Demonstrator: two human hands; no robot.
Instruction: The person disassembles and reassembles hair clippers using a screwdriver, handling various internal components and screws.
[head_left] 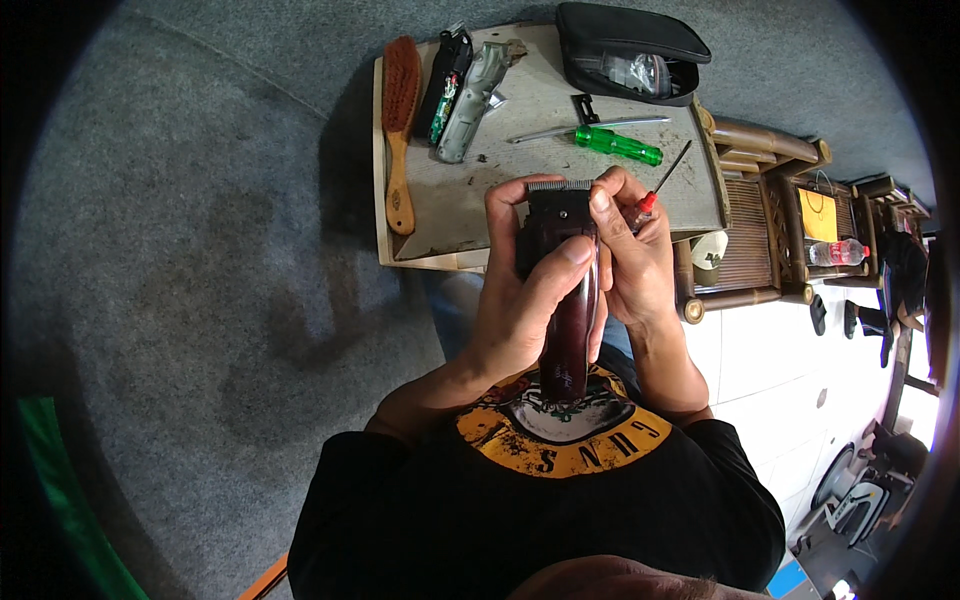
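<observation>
A dark red hair clipper [570, 335] stands upright in front of my chest, its toothed metal blade [560, 185] at the top. My left hand [525, 300] is closed round its body, the thumb lying across the front. With thumb and forefinger, my right hand [635, 240] touches the blade's right corner. Tucked in that same hand is a screwdriver with a red handle [646, 203], its thin shaft pointing up and right; most of the handle is hidden by fingers. Beyond my hands, a green screwdriver handle [618, 145] lies on the small table [445, 195].
On the table's left are a wooden-handled brush [400, 130], a black clipper part [446, 85] and a grey clipper housing [473, 105]. A metal rod [545, 132] and an open black pouch [630, 60] lie farther back. Bamboo chairs [735, 240] adjoin the right side, one bearing a bottle [838, 253].
</observation>
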